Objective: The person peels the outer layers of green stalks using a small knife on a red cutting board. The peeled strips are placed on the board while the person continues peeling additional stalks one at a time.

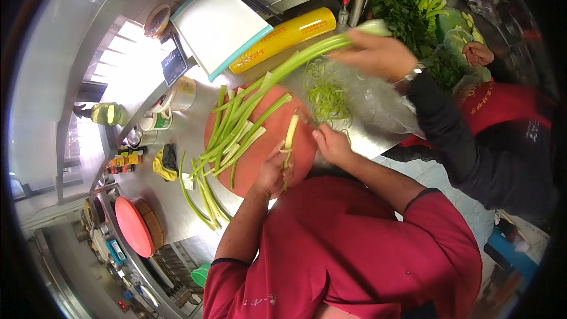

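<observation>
My left hand [275, 168] grips a pale green celery stalk [291, 132] that stands up from the fist, with a loose strip curled around it. Close by on the right, my right hand [335, 145] is closed on a small blurred tool [306, 117], perhaps a peeler. Both hands are over the front right of a round red chopping board [266, 166]. Several celery stalks [230, 130] lie across the board's left side. A co-worker's hand [376, 55] is at the base of a long celery bunch [297, 60] reaching over the board.
Thin green peelings [328, 95] lie beside a clear plastic bag [381, 106] on the steel table [170, 212]. Behind the board are a yellow roll [285, 40] and a white board with teal edges [221, 26]. Leafy celery [405, 15] is heaped near the co-worker at right.
</observation>
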The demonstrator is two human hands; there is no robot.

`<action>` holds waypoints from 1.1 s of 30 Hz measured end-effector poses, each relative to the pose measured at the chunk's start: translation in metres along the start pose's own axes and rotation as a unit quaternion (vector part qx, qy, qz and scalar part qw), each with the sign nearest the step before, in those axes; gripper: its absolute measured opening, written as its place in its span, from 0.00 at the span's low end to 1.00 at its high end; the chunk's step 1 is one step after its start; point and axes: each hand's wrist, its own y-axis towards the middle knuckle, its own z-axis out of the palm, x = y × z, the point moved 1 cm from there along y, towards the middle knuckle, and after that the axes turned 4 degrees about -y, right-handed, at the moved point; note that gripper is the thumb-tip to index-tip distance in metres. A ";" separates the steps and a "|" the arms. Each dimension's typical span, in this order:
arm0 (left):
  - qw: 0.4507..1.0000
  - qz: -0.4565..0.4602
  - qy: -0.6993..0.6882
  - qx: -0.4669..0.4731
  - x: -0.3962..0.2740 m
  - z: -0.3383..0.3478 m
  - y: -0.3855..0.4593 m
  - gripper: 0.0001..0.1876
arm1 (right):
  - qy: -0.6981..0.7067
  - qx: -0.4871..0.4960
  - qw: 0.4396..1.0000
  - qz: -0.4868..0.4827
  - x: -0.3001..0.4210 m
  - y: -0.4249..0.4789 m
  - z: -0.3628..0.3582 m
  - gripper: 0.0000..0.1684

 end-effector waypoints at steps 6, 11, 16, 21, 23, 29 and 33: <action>0.997 -0.027 -0.047 0.047 -0.008 0.015 -0.003 0.13 | -0.063 -0.020 0.994 -0.088 -0.003 -0.003 0.004 0.13; 0.988 -0.048 -0.126 0.078 -0.002 0.006 -0.007 0.16 | 0.013 -0.097 0.995 0.032 -0.027 0.018 -0.016 0.16; 0.969 0.110 0.203 -0.085 -0.002 0.016 0.010 0.31 | 0.153 -0.029 0.972 0.176 -0.071 0.017 0.001 0.16; 0.531 0.158 0.817 -0.161 -0.029 0.059 0.024 0.42 | 0.124 -0.061 0.979 0.148 -0.091 0.011 0.006 0.14; 0.492 0.144 0.832 -0.213 -0.034 0.069 0.022 0.40 | 0.149 -0.064 0.972 0.172 -0.094 0.011 0.006 0.14; 0.670 0.309 0.639 -0.219 -0.020 0.002 0.017 0.16 | 0.137 -0.008 0.974 0.181 -0.065 -0.002 -0.008 0.15; 0.883 0.300 0.252 -0.258 0.026 -0.063 0.011 0.09 | 0.010 0.105 0.994 -0.002 -0.064 -0.023 0.000 0.15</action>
